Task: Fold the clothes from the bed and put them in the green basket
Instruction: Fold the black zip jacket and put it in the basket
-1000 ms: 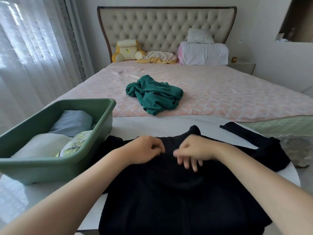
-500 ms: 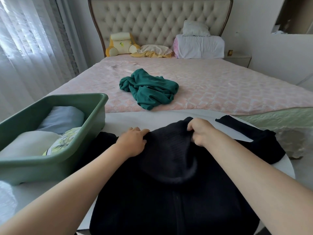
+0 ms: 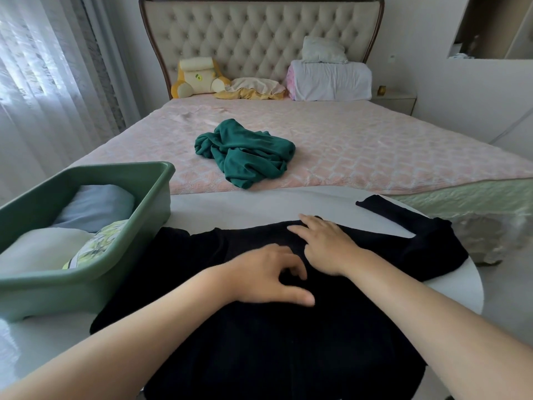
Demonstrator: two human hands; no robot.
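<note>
Left of the black garment (image 3: 288, 342), the green basket (image 3: 57, 293) stands on the desk (image 3: 245, 206) with three folded pieces already in it. The garment's left sleeve runs right up to the basket's wall. If that sleeve is folded in without lifting it clear, it will likely snag or nudge the basket.

On the garment's middle the left hand (image 3: 265, 272) rests with fingers bent and thumb stretched out; whether it pinches a fold cannot be told. Just right of it, the right hand (image 3: 323, 243) lies flat and spread on the neckline, pressing the cloth down. Pressure at the top only may let the lower part creep. That part hangs over the desk's near edge, and its weight could drag the whole piece off.

On the garment's right, the other sleeve reaches toward the desk's rim and may slip over. Beyond the garment, a crumpled teal garment (image 3: 245, 151) waits on the bed (image 3: 375, 145), and basket room looks tight.
</note>
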